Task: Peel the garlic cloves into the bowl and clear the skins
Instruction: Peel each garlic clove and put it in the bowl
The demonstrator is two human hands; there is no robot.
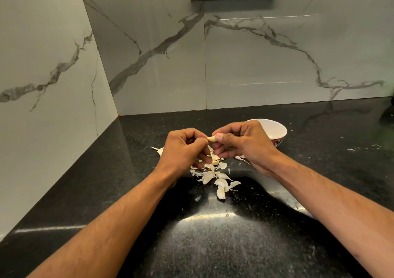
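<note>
Pale garlic clove (211, 138) pinched between right hand (241, 141) and left hand (183, 149) fingertips

The right hand (241, 143) hides the near-left rim of the white ceramic bowl (275, 131), whose inside cannot be seen.

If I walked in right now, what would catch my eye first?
Two hands meeting mid-counter: the left hand and right hand pinch one garlic clove between them. Below them a pile of pale skins and cloves lies scattered on the black countertop. A white bowl stands just behind the right hand.
</note>
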